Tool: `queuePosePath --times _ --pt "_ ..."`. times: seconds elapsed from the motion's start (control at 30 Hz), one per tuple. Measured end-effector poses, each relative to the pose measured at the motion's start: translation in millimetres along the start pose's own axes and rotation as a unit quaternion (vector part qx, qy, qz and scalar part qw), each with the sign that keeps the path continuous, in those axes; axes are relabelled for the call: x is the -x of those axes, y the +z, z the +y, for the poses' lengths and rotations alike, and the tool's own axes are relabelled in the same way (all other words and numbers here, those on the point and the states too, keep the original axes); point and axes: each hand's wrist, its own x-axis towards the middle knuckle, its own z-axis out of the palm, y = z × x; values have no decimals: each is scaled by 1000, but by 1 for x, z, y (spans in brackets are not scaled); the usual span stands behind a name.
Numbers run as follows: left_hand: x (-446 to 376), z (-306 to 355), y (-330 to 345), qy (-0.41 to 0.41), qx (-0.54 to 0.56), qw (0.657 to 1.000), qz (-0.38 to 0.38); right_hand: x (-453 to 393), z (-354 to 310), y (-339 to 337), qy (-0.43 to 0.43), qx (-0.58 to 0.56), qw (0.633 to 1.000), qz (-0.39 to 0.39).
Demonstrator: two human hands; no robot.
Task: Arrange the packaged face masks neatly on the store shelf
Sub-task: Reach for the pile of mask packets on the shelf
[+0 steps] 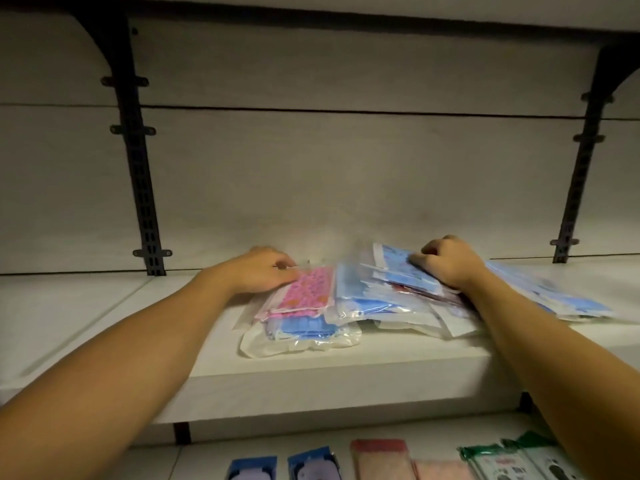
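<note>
Two bare forearms enter from 7 and 5 o'clock and reach over the front edge of a white store shelf. Left hand: lies on the far left corner of a clear packet holding a pink patterned face mask; its fingers bend over the packet's edge, and a firm grip cannot be told apart from a mere rest. This pink packet lies on top of a clear packet of blue masks, the nearest packet to the shelf edge, at 6 o'clock of the pile. Right hand: fingers curled, its grip closed on a tilted sheaf of blue mask packets whose far edge is raised off the pile. Beneath and between the hands, at the centre, more clear packets of blue masks overlap untidily. At 3 o'clock, past the right wrist, further blue packets fan out flat along the shelf. Black slotted uprights with brackets stand against the grey back panel at 10 and 2 o'clock. On the lower shelf, at 6 o'clock, blue, pink and green-topped packages lie in a row, partly cut off by the frame edge.
</note>
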Motion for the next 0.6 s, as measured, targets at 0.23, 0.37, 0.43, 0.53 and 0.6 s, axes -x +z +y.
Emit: queuePosePath --times 0.23,0.37,0.43,0.53,0.6 --pt "1 -2 0 2 41 999 10 -3 4 0 -6 -9 1000 2" --pt "3 -9 -1 -20 65 997 33 -1 3 -1 -10 -29 999 36" --pt "2 -12 -1 -54 52 997 16 1 1 -2 -14 -43 998 50" --pt "2 -15 0 -84 65 994 -39 5 -1 -4 -5 -72 996 52" --pt "2 -18 1 -88 99 990 -36 7 -3 -4 2 -91 994 56"
